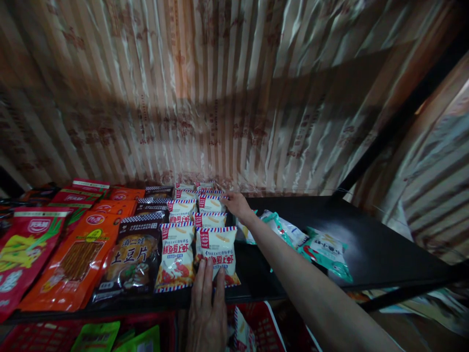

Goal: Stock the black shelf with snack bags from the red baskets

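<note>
Small white snack bags with red lettering and striped edges stand in two rows on the black shelf [370,244]. My left hand [207,305] rests its outstretched fingers flat against the lower front of the nearest right-row snack bag [217,244]. Farther back, my right hand [240,208] has its fingers closed at the right edge of a snack bag [212,203] in the same row; its thumb is partly hidden. To the left stands the front snack bag [176,254] of the other row.
Brown potato-chip bags [134,254], orange packets [78,254] and red packets [29,249] line the left. Loose teal-and-white bags [326,249] lie right of my right arm. Below are red baskets [264,322] with green packets [97,337]. Corrugated sheeting [220,98] stands behind; a black post [399,112] slants at right.
</note>
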Tool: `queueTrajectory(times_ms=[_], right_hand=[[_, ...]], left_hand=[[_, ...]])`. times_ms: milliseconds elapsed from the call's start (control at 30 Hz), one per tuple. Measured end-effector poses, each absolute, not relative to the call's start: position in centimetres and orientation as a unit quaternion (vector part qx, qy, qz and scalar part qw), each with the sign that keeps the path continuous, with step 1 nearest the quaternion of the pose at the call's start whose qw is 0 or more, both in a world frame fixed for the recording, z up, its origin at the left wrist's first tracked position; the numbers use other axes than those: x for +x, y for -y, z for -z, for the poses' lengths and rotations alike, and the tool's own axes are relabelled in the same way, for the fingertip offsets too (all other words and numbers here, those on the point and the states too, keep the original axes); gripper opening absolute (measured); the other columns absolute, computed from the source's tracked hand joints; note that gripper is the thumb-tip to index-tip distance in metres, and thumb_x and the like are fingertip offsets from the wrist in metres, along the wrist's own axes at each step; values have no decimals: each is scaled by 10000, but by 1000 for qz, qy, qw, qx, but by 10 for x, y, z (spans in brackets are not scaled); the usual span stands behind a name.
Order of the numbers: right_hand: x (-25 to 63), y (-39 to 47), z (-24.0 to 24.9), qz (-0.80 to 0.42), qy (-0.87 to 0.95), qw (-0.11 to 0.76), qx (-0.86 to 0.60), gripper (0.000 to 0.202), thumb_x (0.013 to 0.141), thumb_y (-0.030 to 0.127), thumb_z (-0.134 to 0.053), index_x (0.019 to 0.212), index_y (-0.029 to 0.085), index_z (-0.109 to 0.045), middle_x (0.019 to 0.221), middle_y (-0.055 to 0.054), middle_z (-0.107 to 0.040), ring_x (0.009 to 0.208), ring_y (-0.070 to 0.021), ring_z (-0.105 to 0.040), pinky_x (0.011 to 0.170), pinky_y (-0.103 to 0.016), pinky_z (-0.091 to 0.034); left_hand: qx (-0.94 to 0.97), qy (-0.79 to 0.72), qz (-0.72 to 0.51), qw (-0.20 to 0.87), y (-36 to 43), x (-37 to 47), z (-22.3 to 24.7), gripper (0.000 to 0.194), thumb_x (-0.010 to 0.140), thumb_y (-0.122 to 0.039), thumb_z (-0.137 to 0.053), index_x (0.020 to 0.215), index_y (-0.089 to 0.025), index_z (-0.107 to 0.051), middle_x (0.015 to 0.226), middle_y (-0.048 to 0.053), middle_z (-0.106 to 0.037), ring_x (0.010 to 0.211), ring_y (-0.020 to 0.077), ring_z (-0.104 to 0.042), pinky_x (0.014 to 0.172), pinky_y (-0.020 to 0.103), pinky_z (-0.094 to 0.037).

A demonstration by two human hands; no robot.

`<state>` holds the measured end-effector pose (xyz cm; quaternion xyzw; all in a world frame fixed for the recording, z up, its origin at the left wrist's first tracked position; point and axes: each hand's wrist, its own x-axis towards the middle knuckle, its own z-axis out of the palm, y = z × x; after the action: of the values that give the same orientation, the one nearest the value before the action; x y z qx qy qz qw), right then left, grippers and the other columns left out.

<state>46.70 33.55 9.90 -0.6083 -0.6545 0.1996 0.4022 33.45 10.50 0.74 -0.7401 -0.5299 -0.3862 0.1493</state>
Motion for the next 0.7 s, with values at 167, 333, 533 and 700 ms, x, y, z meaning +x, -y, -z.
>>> queueTrajectory(times_ms=[167, 333, 533, 700], right_hand=[[464, -349, -121, -178, 675, 373, -612, 149, 710, 231, -618, 810, 212, -727, 712, -16, -679, 692, -168, -616, 675, -279, -471], [470, -355, -119, -201, 692, 343, -603, 121, 654, 157, -648, 713, 221, -732, 636, 8, -660, 652, -164, -609, 642, -265, -462], [476, -357, -109, -235, 686, 373, -579, 193, 762, 303, -560, 811, 202, -717, 746, 3, -698, 685, -144, -622, 612, -231, -468], [479, -368, -101, -207, 618, 448, -612, 295, 829, 319, -444, 814, 159, -691, 700, -46, -692, 614, -154, -619, 561, -254, -475]], left_hand=[[-745, 522, 387, 150, -113, 329, -8, 667, 805, -25, -412, 1422, -220, -255, 1482, 106, -284, 1361, 276, -243, 964, 431, -462], [-736, 532, 401, 119, -112, 336, -11, 688, 809, 3, -404, 1428, -245, -235, 1467, 93, -320, 1359, 274, -251, 1010, 449, -410], [-721, 542, 416, 110, -111, 341, -11, 711, 803, 19, -408, 1431, -258, -223, 1472, 87, -310, 1352, 269, -269, 1014, 445, -402], [-715, 542, 422, 132, -113, 343, -8, 710, 791, 19, -412, 1428, -247, -242, 1466, 80, -323, 1344, 269, -288, 1013, 435, -404]])
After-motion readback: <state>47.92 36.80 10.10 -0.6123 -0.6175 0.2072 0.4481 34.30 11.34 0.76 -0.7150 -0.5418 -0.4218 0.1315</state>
